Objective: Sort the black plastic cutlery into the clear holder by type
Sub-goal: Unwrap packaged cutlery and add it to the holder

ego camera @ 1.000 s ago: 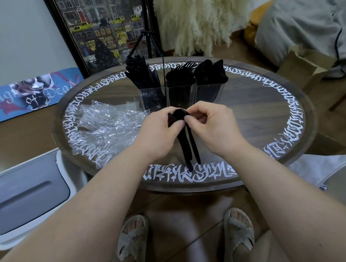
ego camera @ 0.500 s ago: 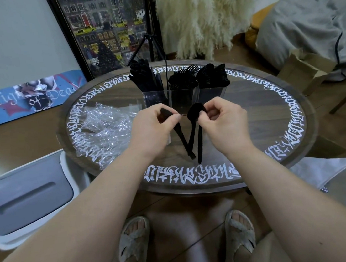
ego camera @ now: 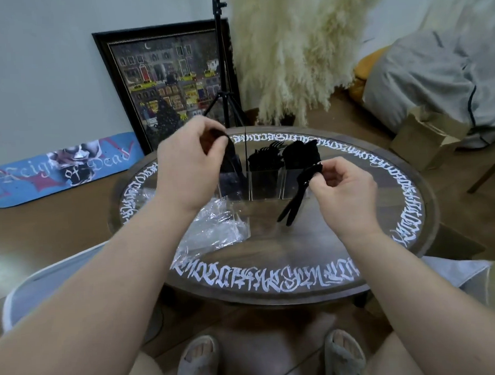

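- Over the round counter (ego camera: 343, 239) with its ring of white lettering, both hands are raised above the clear holder (ego camera: 265, 185).
- The left hand (ego camera: 189, 164) hovers above the holder's left compartment, fingers curled and pinching the top of a black piece (ego camera: 232, 156) whose lower end points down into that compartment; its type is too blurred to tell.
- The right hand (ego camera: 345, 189) is just right of the holder, fingertips pinching the heads of two black pieces (ego camera: 297, 197) that hang down and leftward, their handle tips above the counter in front of the right compartment.
- The holder's middle compartment carries forks (ego camera: 267, 157); the right one carries more black cutlery (ego camera: 302, 154).
- Crumpled clear plastic wrap (ego camera: 217, 229) lies on the counter left of the holder, beneath the left forearm.
- A framed picture (ego camera: 160, 85) leans on the wall behind.
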`<state>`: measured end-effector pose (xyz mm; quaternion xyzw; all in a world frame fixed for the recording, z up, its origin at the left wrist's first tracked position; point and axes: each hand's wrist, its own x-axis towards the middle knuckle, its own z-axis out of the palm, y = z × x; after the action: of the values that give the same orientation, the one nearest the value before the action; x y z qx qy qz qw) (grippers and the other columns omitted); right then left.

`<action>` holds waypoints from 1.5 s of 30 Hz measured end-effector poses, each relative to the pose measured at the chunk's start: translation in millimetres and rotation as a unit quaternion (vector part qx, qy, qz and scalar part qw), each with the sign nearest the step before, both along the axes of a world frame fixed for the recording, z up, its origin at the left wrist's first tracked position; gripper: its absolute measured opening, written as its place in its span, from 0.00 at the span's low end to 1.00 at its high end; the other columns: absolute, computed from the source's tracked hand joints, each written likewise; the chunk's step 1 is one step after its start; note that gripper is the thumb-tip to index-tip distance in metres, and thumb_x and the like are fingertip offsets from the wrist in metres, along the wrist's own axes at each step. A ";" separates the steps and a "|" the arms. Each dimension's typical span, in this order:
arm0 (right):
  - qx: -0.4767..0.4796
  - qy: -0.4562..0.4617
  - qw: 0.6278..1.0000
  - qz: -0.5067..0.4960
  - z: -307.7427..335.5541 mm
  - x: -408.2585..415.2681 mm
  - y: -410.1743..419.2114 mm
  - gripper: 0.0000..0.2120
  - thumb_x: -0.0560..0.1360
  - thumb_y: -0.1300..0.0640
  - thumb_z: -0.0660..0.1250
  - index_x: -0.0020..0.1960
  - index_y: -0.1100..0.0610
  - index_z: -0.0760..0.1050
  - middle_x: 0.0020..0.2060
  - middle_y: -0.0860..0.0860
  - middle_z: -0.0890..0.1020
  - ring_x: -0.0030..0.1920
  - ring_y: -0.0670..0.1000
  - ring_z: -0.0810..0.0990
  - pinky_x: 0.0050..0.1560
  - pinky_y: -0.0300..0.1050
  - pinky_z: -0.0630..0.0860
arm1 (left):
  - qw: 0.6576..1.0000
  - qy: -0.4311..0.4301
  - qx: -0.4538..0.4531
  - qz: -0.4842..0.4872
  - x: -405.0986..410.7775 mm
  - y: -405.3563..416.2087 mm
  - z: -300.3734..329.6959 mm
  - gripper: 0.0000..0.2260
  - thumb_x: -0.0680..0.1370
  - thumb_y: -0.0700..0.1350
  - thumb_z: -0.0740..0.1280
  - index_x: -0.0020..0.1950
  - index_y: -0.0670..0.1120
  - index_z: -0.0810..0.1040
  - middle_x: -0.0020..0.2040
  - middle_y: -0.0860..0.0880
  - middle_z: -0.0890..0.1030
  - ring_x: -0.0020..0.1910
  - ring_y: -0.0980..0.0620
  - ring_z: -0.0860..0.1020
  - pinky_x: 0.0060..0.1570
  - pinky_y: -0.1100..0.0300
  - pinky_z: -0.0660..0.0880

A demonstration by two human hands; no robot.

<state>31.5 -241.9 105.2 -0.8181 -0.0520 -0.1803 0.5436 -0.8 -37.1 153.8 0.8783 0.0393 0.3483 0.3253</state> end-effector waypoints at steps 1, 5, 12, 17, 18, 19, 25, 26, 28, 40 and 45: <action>0.002 -0.006 1.000 0.001 5.4 3.3 0.8 0.12 0.71 0.62 0.69 0.36 0.45 0.76 0.31 0.41 0.80 0.33 0.40 0.77 0.43 0.35 0.75 | 1.000 -0.010 0.018 -0.003 7.1 1.8 9.7 0.04 0.76 0.44 0.68 0.50 0.47 0.80 0.42 0.55 0.79 0.42 0.55 0.78 0.49 0.58 0.75; 0.006 -0.029 1.000 0.010 20.3 16.8 2.3 0.15 0.71 0.63 0.68 0.34 0.43 0.74 0.29 0.39 0.78 0.32 0.37 0.76 0.43 0.38 0.74 | 0.996 0.008 0.091 0.002 34.5 4.9 27.0 0.06 0.77 0.46 0.67 0.51 0.49 0.82 0.44 0.53 0.83 0.45 0.50 0.80 0.50 0.53 0.76; -0.007 -0.007 0.999 0.032 16.8 36.5 3.0 0.14 0.71 0.62 0.68 0.35 0.43 0.76 0.31 0.40 0.81 0.35 0.42 0.79 0.47 0.48 0.79 | 0.984 0.100 0.148 0.009 64.7 9.9 2.0 0.09 0.78 0.48 0.66 0.56 0.50 0.82 0.49 0.50 0.84 0.49 0.48 0.81 0.49 0.54 0.76; -0.011 0.006 0.998 0.054 9.6 50.7 5.6 0.13 0.72 0.63 0.69 0.38 0.45 0.79 0.33 0.42 0.83 0.37 0.44 0.81 0.48 0.52 0.79 | 0.973 0.171 0.156 0.005 80.4 12.6 -20.1 0.13 0.81 0.50 0.60 0.63 0.53 0.79 0.55 0.50 0.83 0.54 0.47 0.79 0.51 0.54 0.75; -0.012 0.007 0.998 0.057 8.1 53.3 5.9 0.13 0.72 0.63 0.69 0.38 0.44 0.79 0.34 0.42 0.83 0.38 0.45 0.82 0.48 0.52 0.79 | 0.970 0.186 0.158 0.007 83.2 12.6 -24.6 0.13 0.82 0.50 0.59 0.64 0.53 0.78 0.55 0.50 0.83 0.55 0.46 0.79 0.51 0.55 0.74; -0.013 0.010 0.998 0.062 6.4 55.8 6.0 0.13 0.72 0.63 0.68 0.38 0.44 0.79 0.34 0.42 0.83 0.39 0.45 0.82 0.49 0.52 0.79 | 0.966 0.201 0.161 0.009 84.8 12.4 -29.3 0.14 0.82 0.50 0.59 0.64 0.53 0.77 0.56 0.50 0.83 0.55 0.46 0.78 0.50 0.56 0.74; -0.007 0.032 0.994 0.104 -5.5 65.4 8.4 0.13 0.72 0.61 0.67 0.39 0.42 0.80 0.38 0.45 0.84 0.43 0.50 0.83 0.51 0.56 0.79 | 0.941 0.249 0.230 -0.003 87.5 11.2 -49.6 0.13 0.82 0.50 0.57 0.63 0.53 0.78 0.55 0.49 0.80 0.54 0.45 0.74 0.49 0.53 0.74; -0.006 0.032 0.994 0.108 -6.6 66.3 9.1 0.13 0.71 0.60 0.67 0.39 0.41 0.80 0.38 0.46 0.84 0.43 0.50 0.83 0.51 0.56 0.79 | 0.944 0.235 0.231 -0.002 87.1 11.7 -50.2 0.14 0.82 0.50 0.58 0.64 0.53 0.77 0.57 0.49 0.77 0.55 0.46 0.72 0.50 0.54 0.72; -0.010 0.026 0.993 0.112 -7.6 66.8 10.2 0.15 0.71 0.61 0.67 0.39 0.39 0.79 0.39 0.46 0.84 0.43 0.51 0.83 0.51 0.56 0.79 | 0.961 0.177 0.214 -0.010 82.9 8.7 -46.9 0.15 0.81 0.49 0.61 0.67 0.52 0.75 0.58 0.49 0.75 0.56 0.46 0.71 0.50 0.57 0.67; -0.066 0.015 0.987 0.144 2.4 52.5 13.3 0.16 0.72 0.64 0.68 0.45 0.40 0.78 0.33 0.44 0.81 0.39 0.47 0.82 0.46 0.47 0.79 | 0.976 0.118 0.102 -0.154 59.0 -29.5 -20.7 0.10 0.77 0.45 0.67 0.56 0.53 0.83 0.45 0.55 0.85 0.42 0.58 0.80 0.46 0.65 0.73; -0.001 0.008 0.995 0.100 14.0 58.3 -1.3 0.18 0.74 0.62 0.65 0.41 0.37 0.77 0.33 0.44 0.82 0.39 0.51 0.83 0.48 0.57 0.80 | 0.995 -0.007 0.082 -0.056 75.1 -8.5 29.8 0.08 0.76 0.43 0.68 0.53 0.47 0.84 0.46 0.50 0.85 0.42 0.56 0.80 0.51 0.61 0.77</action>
<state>89.7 -243.2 119.2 -0.8111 -0.1292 -0.1186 0.5580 74.3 -45.6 183.7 0.9005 -0.0407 0.3376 0.2710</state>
